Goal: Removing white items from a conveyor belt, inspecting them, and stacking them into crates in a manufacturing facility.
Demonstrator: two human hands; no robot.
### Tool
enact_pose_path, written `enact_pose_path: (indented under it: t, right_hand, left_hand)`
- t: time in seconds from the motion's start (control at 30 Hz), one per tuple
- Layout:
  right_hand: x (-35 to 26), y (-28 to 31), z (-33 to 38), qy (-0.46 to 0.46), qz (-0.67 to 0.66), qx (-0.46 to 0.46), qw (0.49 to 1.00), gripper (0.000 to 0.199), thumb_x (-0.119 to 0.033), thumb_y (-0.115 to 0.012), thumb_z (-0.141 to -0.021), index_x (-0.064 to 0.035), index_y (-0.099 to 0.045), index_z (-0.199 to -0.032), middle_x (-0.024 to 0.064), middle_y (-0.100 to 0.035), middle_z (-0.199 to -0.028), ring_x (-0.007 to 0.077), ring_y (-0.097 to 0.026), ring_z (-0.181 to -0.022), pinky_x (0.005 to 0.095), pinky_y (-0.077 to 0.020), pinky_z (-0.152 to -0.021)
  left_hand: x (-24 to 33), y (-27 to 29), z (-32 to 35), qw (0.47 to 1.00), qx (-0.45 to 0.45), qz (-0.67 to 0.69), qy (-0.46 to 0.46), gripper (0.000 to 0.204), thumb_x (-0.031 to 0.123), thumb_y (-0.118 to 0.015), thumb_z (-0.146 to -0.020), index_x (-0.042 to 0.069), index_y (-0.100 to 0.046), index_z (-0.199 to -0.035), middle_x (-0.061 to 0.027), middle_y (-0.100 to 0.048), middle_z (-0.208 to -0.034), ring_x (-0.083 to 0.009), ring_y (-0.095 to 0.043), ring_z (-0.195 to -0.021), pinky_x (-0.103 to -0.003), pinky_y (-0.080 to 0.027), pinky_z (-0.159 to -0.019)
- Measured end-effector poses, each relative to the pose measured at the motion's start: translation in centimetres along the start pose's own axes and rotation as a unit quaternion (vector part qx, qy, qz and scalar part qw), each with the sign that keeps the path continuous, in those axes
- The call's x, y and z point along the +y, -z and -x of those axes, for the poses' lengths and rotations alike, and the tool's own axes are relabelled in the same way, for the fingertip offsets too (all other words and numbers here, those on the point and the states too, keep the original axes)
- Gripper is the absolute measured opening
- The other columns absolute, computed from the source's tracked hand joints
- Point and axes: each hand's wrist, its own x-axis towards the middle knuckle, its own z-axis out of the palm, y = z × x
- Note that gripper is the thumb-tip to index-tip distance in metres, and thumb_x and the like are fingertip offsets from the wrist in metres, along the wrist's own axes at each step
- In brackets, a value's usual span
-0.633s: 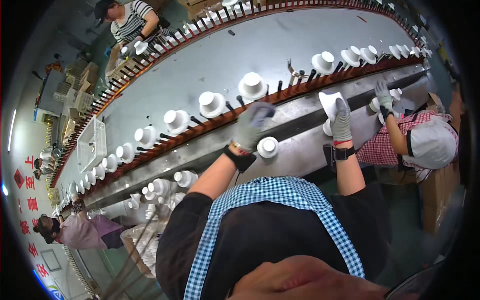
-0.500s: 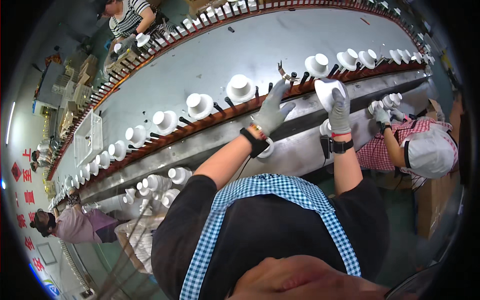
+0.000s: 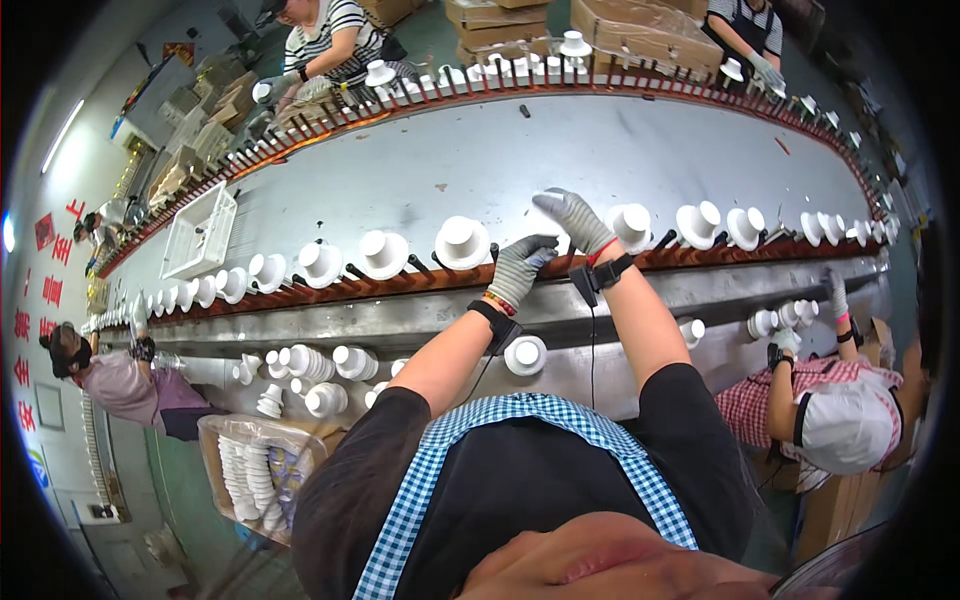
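My gloved right hand (image 3: 577,222) reaches over the conveyor's near edge, its fingers closed over a white hat-shaped part (image 3: 549,222). The hand covers most of that part. Just left of it and lower, my gloved left hand (image 3: 518,272) has its fingers bent together beside the part; what they pinch, if anything, is hidden. Similar white parts, each a round cup on a wide flange, sit along the near edge: one (image 3: 462,243) lies to the left of my hands, another (image 3: 630,227) to the right. Black-tipped posts (image 3: 420,264) stand between them.
A grey tabletop (image 3: 400,170) lies inside the loop of posts, with a white crate (image 3: 200,232) at left. Below the rail, a metal ledge (image 3: 450,375) carries a loose white part (image 3: 525,355) and stacked ones (image 3: 310,365). Co-workers stand at left, right and across.
My right hand has moved left with the white part, closer to my left hand. The left hand's fingers, spread before, are now bent together. The view has shifted.
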Motion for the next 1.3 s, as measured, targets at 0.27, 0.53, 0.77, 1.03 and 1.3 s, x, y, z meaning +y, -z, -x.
enact_pose_path:
  t: [0.27,0.53,0.77,1.03,1.3]
  right_hand:
    - [-0.4,-1.5,1.9,-0.027,0.017,0.004,0.999,0.04,-0.038,-0.071,-0.076,-0.0076,-0.063,-0.101,0.0092,-0.07,-0.094,0.0217,-0.066,-0.087,0.0338,-0.0517,-0.079]
    - [-3.1,-3.6,3.1,0.031,-0.02,0.084,0.996,0.043,-0.026,-0.077,-0.07,-0.0039,-0.061,-0.103,0.0152,-0.068,-0.09,0.0268,-0.068,-0.085,0.0376,-0.053,-0.076]
    - [-1.8,-8.0,1.1,0.107,0.079,0.111,0.985,0.044,-0.023,-0.078,-0.069,-0.0055,-0.06,-0.106,0.0141,-0.065,-0.091,0.0297,-0.065,-0.084,0.0384,-0.0512,-0.078]
    - [-6.8,-13.7,-1.1,0.111,0.035,0.091,0.989,0.044,-0.032,-0.075,-0.074,-0.0052,-0.058,-0.105,0.0137,-0.066,-0.091,0.029,-0.065,-0.084,0.0397,-0.0502,-0.078]
    - [-7.8,-16.4,-2.4,0.052,0.236,0.045,0.969,0.062,-0.044,-0.073,-0.078,-0.0017,-0.054,-0.118,0.0198,-0.066,-0.106,0.0334,-0.064,-0.1,0.0423,-0.0484,-0.085]
  left_hand:
    - [-4.8,0.4,-1.1,0.987,0.15,-0.047,-0.036,0.027,0.022,-0.065,-0.089,0.004,-0.066,-0.109,-0.0034,-0.069,-0.095,-0.0112,-0.06,-0.086,-0.028,-0.05,-0.078]
    - [-1.8,-1.3,4.3,0.953,0.194,0.232,-0.015,0.03,0.014,-0.061,-0.09,0.001,-0.058,-0.117,-0.0063,-0.063,-0.11,-0.0132,-0.06,-0.095,-0.028,-0.051,-0.083]
    - [0.0,4.4,18.4,0.906,0.305,0.269,0.12,0.025,0.009,-0.054,-0.094,-0.003,-0.056,-0.115,-0.0141,-0.061,-0.111,-0.0247,-0.063,-0.1,-0.034,-0.054,-0.088]
    - [1.2,15.4,41.8,0.794,0.586,0.141,0.083,0.022,0.014,-0.055,-0.094,-0.002,-0.059,-0.109,-0.0106,-0.065,-0.095,-0.021,-0.065,-0.086,-0.032,-0.054,-0.08]
    - [1.7,27.1,65.8,0.58,0.777,-0.232,0.081,0.027,0.014,-0.058,-0.09,-0.004,-0.057,-0.111,-0.0189,-0.063,-0.108,-0.0305,-0.058,-0.102,-0.038,-0.044,-0.09]
